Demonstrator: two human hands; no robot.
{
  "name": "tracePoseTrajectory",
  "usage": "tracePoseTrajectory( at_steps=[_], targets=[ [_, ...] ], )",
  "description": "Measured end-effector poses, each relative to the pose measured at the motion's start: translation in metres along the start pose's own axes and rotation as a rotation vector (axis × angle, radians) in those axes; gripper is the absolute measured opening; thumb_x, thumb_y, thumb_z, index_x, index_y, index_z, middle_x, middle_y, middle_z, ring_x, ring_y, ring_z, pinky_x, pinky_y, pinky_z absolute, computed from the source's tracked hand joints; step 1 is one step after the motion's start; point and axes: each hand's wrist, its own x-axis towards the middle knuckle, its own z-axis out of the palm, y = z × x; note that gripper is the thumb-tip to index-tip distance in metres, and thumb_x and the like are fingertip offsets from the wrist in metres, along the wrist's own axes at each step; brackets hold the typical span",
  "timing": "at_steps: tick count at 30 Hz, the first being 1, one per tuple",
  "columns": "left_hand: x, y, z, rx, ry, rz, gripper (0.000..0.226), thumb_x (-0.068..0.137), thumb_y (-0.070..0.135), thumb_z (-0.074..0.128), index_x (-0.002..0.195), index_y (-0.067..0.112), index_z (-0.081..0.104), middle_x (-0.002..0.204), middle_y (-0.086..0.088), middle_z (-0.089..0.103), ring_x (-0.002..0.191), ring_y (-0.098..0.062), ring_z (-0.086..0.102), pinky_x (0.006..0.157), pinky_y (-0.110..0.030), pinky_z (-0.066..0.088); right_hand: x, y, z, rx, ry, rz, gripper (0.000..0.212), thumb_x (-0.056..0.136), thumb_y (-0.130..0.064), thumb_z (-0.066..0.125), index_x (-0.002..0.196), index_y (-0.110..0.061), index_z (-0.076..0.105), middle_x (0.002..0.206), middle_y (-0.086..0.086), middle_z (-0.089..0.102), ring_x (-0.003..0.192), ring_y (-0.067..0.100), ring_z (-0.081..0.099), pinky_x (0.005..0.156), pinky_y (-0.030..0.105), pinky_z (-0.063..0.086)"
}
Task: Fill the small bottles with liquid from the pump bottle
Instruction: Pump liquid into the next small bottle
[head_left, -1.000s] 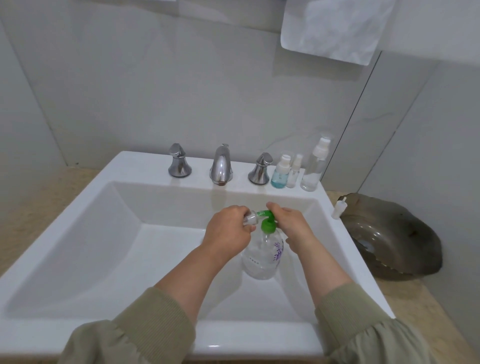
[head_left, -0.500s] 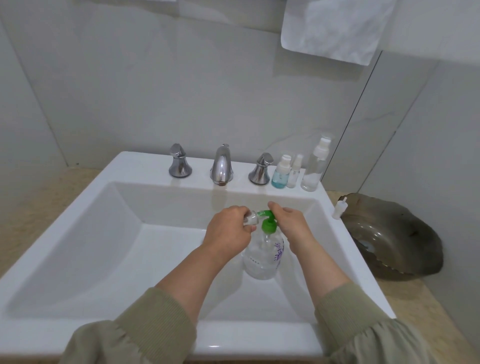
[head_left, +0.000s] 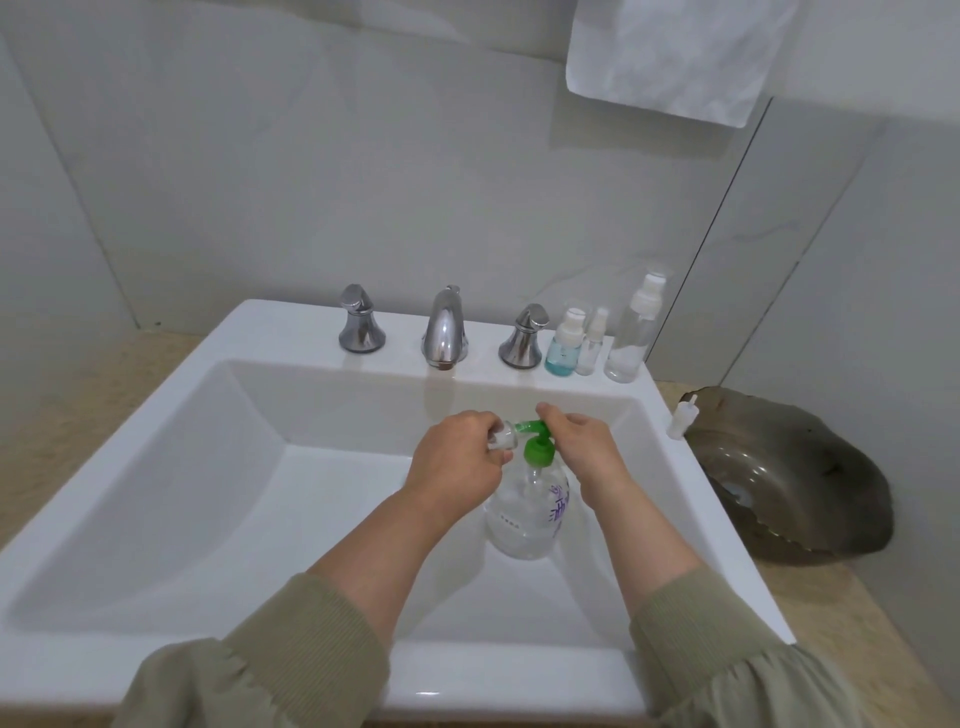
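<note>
Three small bottles (head_left: 591, 344) on white sink ledge (head_left: 291, 325)

A clear plastic pump bottle (head_left: 527, 512) with a round body, green pump head and purple print stands upright in the white sink (head_left: 400, 358). The left hand (head_left: 457, 462) holds a small clear bottle (head_left: 503, 440) tipped sideways, its mouth at the green spout. Three capped small bottles stand in a row on the back ledge: a blue-filled bottle (head_left: 561, 353), a tiny clear spray bottle (head_left: 591, 353) and a taller clear spray bottle (head_left: 631, 343).
</note>
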Motion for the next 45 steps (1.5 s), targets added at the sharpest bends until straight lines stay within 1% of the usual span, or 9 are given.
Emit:
tracePoseTrajectory(
  at_steps=[3, 12, 18, 23, 26, 31, 35, 38, 45],
  targets=[
    [-0.0002, 0.0008, -0.0005, -0.009, 0.005, -0.005, 0.022, 0.087, 0.024, 0.062, 0.107, 0.018, 0.063, 0.103, 0.002, 0.064, 0.095, -0.020, 0.059, 0.082, -0.031, 0.047, 0.0011, -0.0019, 0.0008, 0.003, -0.001, -0.030, 0.027, 0.091, -0.032, 0.057, 0.090, -0.006, 0.065, 0.078, 0.002, 0.060, 0.071, 0.012, 0.053, 0.062, 0.024, 0.039],
    [-0.0013, -0.0012, 0.0002, -0.012, 0.005, -0.003, 0.020, 0.086, 0.024, 0.062, 0.105, 0.017, 0.063, 0.100, 0.001, 0.064, 0.093, -0.020, 0.059, 0.079, -0.029, 0.046, -0.0017, -0.0001, 0.0006, -0.028, 0.024, -0.029, 0.044, 0.091, -0.032, 0.057, 0.106, 0.008, 0.063, 0.111, 0.020, 0.065, 0.104, 0.031, 0.060, 0.082, 0.034, 0.045],
    [0.0000, -0.0002, -0.0010, -0.011, 0.018, 0.007, 0.020, 0.086, 0.025, 0.062, 0.105, 0.017, 0.063, 0.100, 0.003, 0.063, 0.093, -0.019, 0.058, 0.079, -0.029, 0.046, 0.0012, -0.0038, 0.0019, -0.037, 0.008, -0.035, 0.044, 0.092, -0.032, 0.053, 0.108, 0.008, 0.061, 0.112, 0.022, 0.064, 0.098, 0.030, 0.061, 0.084, 0.034, 0.045],
    [0.0011, -0.0001, -0.0011, -0.011, 0.013, -0.002, 0.020, 0.087, 0.024, 0.062, 0.105, 0.017, 0.063, 0.101, 0.002, 0.063, 0.094, -0.020, 0.058, 0.080, -0.030, 0.046, 0.0025, -0.0012, 0.0008, -0.041, -0.010, -0.014, 0.048, 0.091, -0.034, 0.054, 0.107, 0.011, 0.061, 0.096, 0.019, 0.066, 0.086, 0.027, 0.059, 0.066, 0.028, 0.041],
    [-0.0004, -0.0011, -0.0004, -0.013, 0.000, -0.008, 0.019, 0.087, 0.024, 0.062, 0.104, 0.017, 0.063, 0.101, 0.001, 0.063, 0.093, -0.020, 0.058, 0.079, -0.030, 0.046, 0.0032, 0.0016, 0.0012, -0.043, -0.011, 0.006, 0.051, 0.090, -0.036, 0.054, 0.109, 0.011, 0.060, 0.111, 0.024, 0.063, 0.093, 0.030, 0.061, 0.073, 0.031, 0.041],
    [0.0010, 0.0005, -0.0016, -0.004, 0.015, 0.003, 0.018, 0.087, 0.025, 0.061, 0.104, 0.018, 0.062, 0.100, 0.002, 0.062, 0.092, -0.019, 0.058, 0.079, -0.030, 0.046, 0.0044, -0.0028, 0.0020, -0.001, -0.006, -0.019, 0.039, 0.090, -0.032, 0.056, 0.103, 0.004, 0.065, 0.091, 0.012, 0.063, 0.075, 0.015, 0.052, 0.066, 0.027, 0.040],
    [0.0021, -0.0008, -0.0011, -0.007, 0.026, 0.004, 0.021, 0.087, 0.026, 0.061, 0.107, 0.018, 0.062, 0.101, 0.003, 0.062, 0.093, -0.018, 0.058, 0.077, -0.027, 0.044, 0.0037, -0.0015, 0.0001, 0.012, 0.021, -0.015, 0.050, 0.089, -0.034, 0.056, 0.111, 0.011, 0.059, 0.117, 0.025, 0.060, 0.108, 0.037, 0.056, 0.088, 0.040, 0.046],
    [0.0010, -0.0015, 0.0001, 0.004, 0.014, -0.001, 0.021, 0.087, 0.025, 0.061, 0.107, 0.018, 0.062, 0.102, 0.002, 0.062, 0.093, -0.019, 0.057, 0.076, -0.027, 0.043, 0.0034, 0.0026, 0.0013, -0.015, -0.019, 0.016, 0.056, 0.088, -0.038, 0.055, 0.114, 0.012, 0.055, 0.121, 0.025, 0.057, 0.114, 0.037, 0.052, 0.061, 0.030, 0.038],
    [0.0004, -0.0005, -0.0012, -0.002, 0.032, 0.015, 0.020, 0.087, 0.025, 0.061, 0.106, 0.019, 0.062, 0.102, 0.003, 0.062, 0.093, -0.018, 0.057, 0.077, -0.028, 0.044, 0.0066, -0.0020, 0.0023, 0.007, -0.019, -0.014, 0.046, 0.090, -0.033, 0.055, 0.108, 0.009, 0.061, 0.087, 0.011, 0.059, 0.081, 0.019, 0.053, 0.068, 0.030, 0.039]
  ],
)
